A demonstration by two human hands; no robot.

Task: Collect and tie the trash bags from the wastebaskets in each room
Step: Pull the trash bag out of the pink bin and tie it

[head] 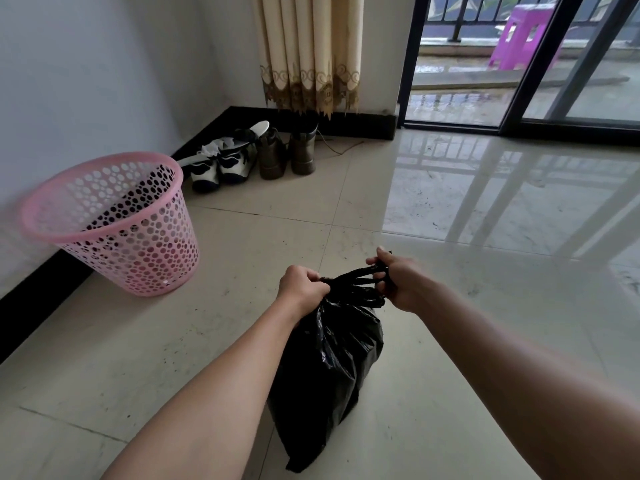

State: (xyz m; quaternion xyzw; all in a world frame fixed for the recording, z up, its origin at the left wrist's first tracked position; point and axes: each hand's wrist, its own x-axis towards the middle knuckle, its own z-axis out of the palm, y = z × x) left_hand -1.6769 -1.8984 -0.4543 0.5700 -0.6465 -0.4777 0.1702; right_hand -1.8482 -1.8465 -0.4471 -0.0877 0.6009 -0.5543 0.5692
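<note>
A filled black trash bag (pixel 332 368) stands on the tiled floor in front of me. Its mouth is gathered into twisted strands at the top. My left hand (pixel 301 289) grips one strand on the left of the neck. My right hand (pixel 401 282) grips the other strand, stretched out to the right. A pink perforated wastebasket (pixel 114 226) stands against the left wall, about an arm's length to the left of the bag, with no bag over its rim.
Two pairs of shoes (pixel 249 157) lie in the far corner under a cream curtain (pixel 308 53). A sliding glass door (pixel 519 64) opens onto a balcony with a purple stool (pixel 523 36). A black skirting board runs along the walls.
</note>
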